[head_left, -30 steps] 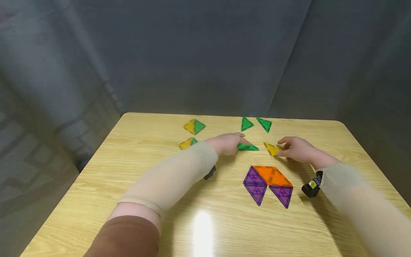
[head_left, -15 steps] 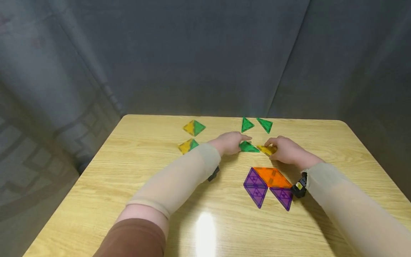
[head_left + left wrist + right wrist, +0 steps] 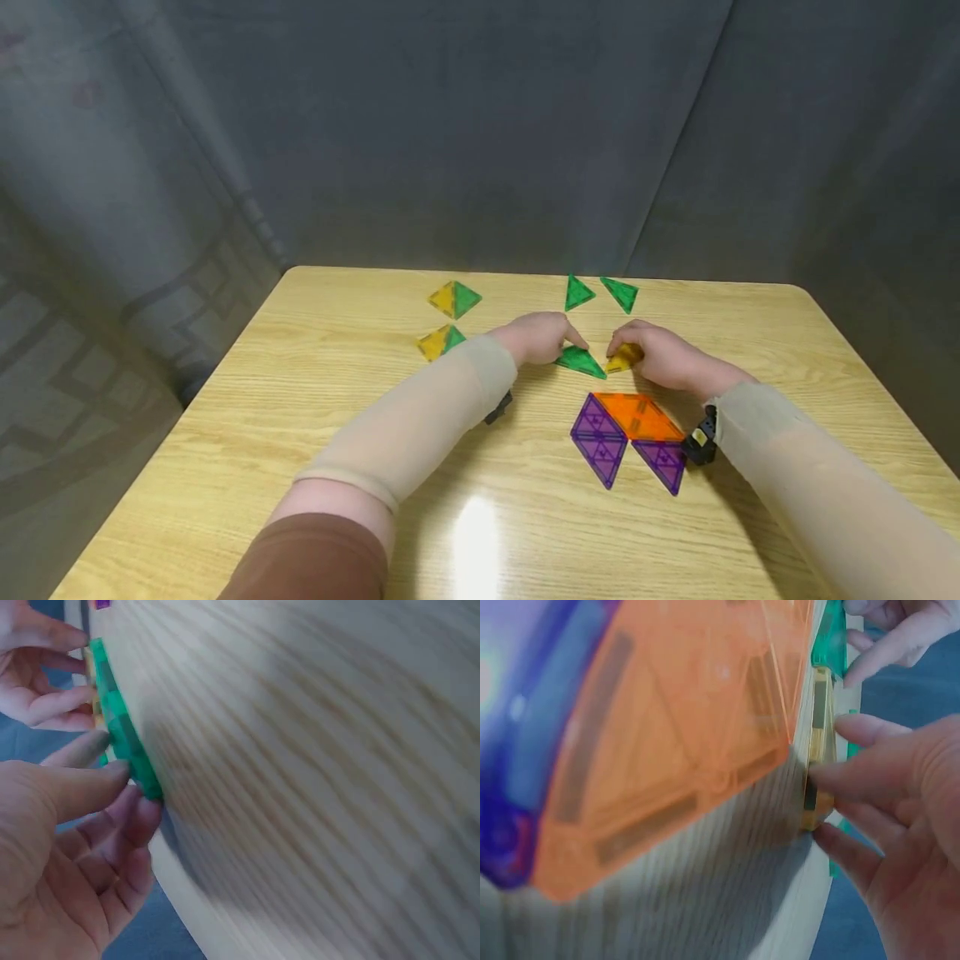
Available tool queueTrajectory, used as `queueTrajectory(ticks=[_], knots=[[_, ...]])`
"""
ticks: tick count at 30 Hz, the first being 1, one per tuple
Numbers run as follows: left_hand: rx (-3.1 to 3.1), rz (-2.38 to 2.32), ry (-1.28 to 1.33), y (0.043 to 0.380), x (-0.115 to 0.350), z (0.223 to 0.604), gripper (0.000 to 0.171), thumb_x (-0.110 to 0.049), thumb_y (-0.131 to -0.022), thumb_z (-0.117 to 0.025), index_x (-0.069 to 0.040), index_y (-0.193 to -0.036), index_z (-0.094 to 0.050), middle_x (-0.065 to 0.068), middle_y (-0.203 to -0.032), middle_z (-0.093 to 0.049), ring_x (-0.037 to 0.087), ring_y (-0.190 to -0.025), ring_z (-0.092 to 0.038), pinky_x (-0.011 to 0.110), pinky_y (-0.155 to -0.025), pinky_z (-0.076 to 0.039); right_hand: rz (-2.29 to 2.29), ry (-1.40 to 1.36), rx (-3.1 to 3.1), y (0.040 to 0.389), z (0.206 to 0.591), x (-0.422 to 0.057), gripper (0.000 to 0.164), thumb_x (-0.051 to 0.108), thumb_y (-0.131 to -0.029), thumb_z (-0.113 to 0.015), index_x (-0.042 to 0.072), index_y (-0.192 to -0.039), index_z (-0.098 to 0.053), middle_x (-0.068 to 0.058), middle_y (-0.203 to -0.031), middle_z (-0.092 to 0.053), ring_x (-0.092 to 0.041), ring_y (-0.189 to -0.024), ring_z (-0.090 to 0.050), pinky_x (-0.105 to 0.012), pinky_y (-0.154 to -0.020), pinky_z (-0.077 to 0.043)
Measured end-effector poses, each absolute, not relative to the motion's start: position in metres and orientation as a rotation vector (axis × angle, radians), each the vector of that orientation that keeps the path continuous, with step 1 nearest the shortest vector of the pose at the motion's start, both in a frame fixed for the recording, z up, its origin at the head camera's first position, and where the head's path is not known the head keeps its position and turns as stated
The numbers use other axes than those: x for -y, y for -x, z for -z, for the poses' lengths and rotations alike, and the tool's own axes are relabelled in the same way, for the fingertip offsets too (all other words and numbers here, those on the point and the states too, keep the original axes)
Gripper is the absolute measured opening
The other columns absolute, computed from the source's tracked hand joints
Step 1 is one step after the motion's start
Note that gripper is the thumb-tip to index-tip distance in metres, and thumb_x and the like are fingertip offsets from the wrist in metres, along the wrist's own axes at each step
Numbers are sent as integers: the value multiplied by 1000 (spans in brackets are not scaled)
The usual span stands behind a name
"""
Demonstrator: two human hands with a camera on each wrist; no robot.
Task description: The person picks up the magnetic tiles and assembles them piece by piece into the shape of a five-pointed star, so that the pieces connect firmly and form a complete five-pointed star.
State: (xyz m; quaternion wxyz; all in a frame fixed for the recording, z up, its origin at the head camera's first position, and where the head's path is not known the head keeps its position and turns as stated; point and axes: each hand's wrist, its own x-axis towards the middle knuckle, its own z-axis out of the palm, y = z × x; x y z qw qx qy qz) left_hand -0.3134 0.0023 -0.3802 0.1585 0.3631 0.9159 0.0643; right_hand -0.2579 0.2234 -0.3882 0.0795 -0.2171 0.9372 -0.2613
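Observation:
My left hand [image 3: 540, 337] pinches a green triangular magnetic tile [image 3: 579, 361] at its left end, index finger stretched along the far edge. In the left wrist view, thumb and fingertips hold that green tile [image 3: 124, 731] by its edges. My right hand [image 3: 666, 355] grips a yellow triangular magnetic tile [image 3: 624, 358], partly covered by the fingers. Corners of the two tiles come together between the hands. The right wrist view shows the yellow tile [image 3: 819, 750] between thumb and fingers, right beside the green one [image 3: 829, 637].
Nearer me lie orange tiles [image 3: 637, 417] joined with purple tiles [image 3: 600, 437]. Behind the hands are two green triangles [image 3: 578, 293] [image 3: 621, 293]. Two yellow-and-green pairs [image 3: 454, 298] [image 3: 435, 342] lie left, the nearer one partly behind my sleeve. A grey curtain [image 3: 480, 133] hangs past the table [image 3: 337, 333].
My right hand has moved left, bringing the yellow tile up to the green one. Both tiles have turned, their meeting corners now nearer me. The left index finger has bent down toward the green tile.

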Motion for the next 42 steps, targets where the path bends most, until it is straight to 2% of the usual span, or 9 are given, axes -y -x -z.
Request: queueTrajectory(ticks=[3, 7, 11, 15, 18, 23, 27, 34, 42], knots=[[-2608, -125, -1138, 312, 0, 380, 41, -6, -98, -59, -29, -132, -65, -3, -126, -62, 11, -111, -55, 24, -99, -44, 803, 669, -2792, 255, 389, -224, 38, -21, -81, -62, 1, -112, -69, -28, -133, -50, -49, -122, -47, -59, -101, -42], [-2607, -59, -1212, 309, 6, 377, 35, -23, -95, -68, -21, -131, -67, -4, -124, -62, 11, -109, -55, 24, -95, -45, 677, 673, -2864, 246, 384, -226, 34, -11, -86, -65, -3, -120, -66, -28, -132, -53, -48, -122, -48, -61, -102, -39], [-2652, 8, -1209, 308, 19, 375, 25, -32, -94, -69, -18, -115, -69, -4, -109, -63, 10, -97, -55, 25, -84, -47, 537, 676, -2871, 240, 382, -226, 39, -4, -89, -65, -6, -128, -61, -26, -130, -56, -46, -122, -50, -61, -102, -40], [-2701, 36, -1118, 310, 29, 375, 24, -38, -94, -66, -16, -93, -58, -4, -86, -54, 12, -78, -46, 27, -68, -39, 478, 653, -2824, 235, 381, -222, 47, 3, -93, -63, -4, -139, -52, -27, -142, -48, -48, -131, -40, -62, -106, -33], [-2711, 23, -1047, 308, 32, 375, 26, -39, -95, -63, -16, -89, -52, -3, -81, -52, 13, -75, -46, 28, -66, -38, 504, 656, -2766, 234, 381, -215, 50, 5, -95, -61, -2, -143, -48, -25, -148, -42, -47, -136, -34, -61, -109, -29], [-2705, -17, -931, 303, 30, 373, 25, -37, -97, -61, -15, -107, -59, -2, -102, -65, 15, -92, -60, 28, -79, -49, 540, 677, -2702, 235, 382, -203, 52, 6, -97, -60, 0, -146, -45, -21, -152, -37, -45, -139, -30, -60, -110, -27], [-2718, -17, -761, 301, 29, 373, 41, -39, -98, -59, -14, -129, -60, -2, -127, -64, 17, -118, -57, 33, -99, -47, 530, 697, -2694, 235, 383, -195, 53, 7, -98, -59, 0, -147, -43, -21, -154, -35, -44, -140, -29, -59, -111, -27], [-2736, -1, -544, 300, 25, 374, 39, -44, -102, -48, -15, -119, -67, 2, -126, -65, 18, -107, -62, 35, -90, -50, 508, 726, -2698, 233, 379, -184, 55, 8, -98, -60, -4, -148, -39, -24, -153, -33, -45, -140, -28, -59, -111, -27], [-2744, -40, -474, 297, 20, 376, 42, -41, -105, -43, -15, -130, -64, 2, -134, -61, 20, -121, -57, 38, -98, -48, 469, 793, -2726, 236, 380, -171, 55, 8, -98, -59, -8, -146, -38, -30, -151, -34, -47, -137, -32, -58, -111, -29]])
